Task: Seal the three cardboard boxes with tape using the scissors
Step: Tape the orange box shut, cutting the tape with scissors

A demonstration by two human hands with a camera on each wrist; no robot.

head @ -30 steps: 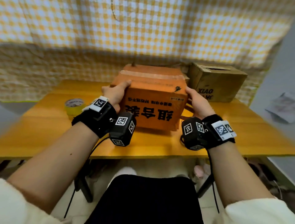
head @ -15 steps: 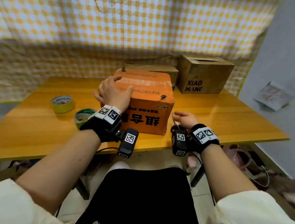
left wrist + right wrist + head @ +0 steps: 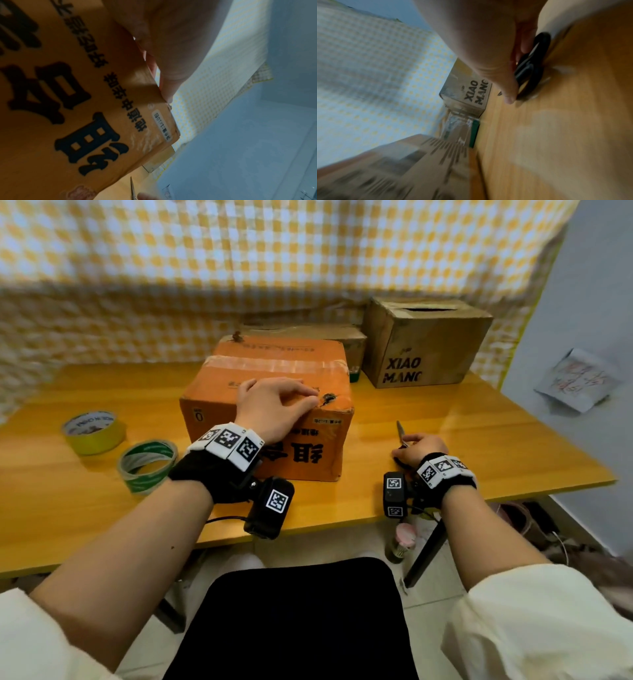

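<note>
An orange cardboard box point(image 3: 274, 361) with a strip of tape across its top stands mid-table. My left hand point(image 3: 277, 402) rests on its top front edge, fingers relaxed, near a dark hole; the left wrist view shows these fingers point(image 3: 171, 60) lying over the printed front of the orange box point(image 3: 68, 108). To the right of the box my right hand point(image 3: 416, 446) grips the black-handled scissors point(image 3: 532, 60), which lie on the table with their blade point(image 3: 400, 429) pointing away. A brown "XIAO MANG" box point(image 3: 424, 347) with its top open stands at the back right. A third, lower box point(image 3: 308, 332) stands behind the orange one.
A yellow tape roll point(image 3: 93, 431) and a green-and-white tape roll point(image 3: 147, 465) lie on the wooden table point(image 3: 479, 440) left of the orange box. A checked cloth hangs behind. The table's right edge runs close to a grey wall.
Both hands let go of the orange box's sides. My left hand slid onto its top, toward the front right. My right hand dropped to the table and took hold of the scissors.
</note>
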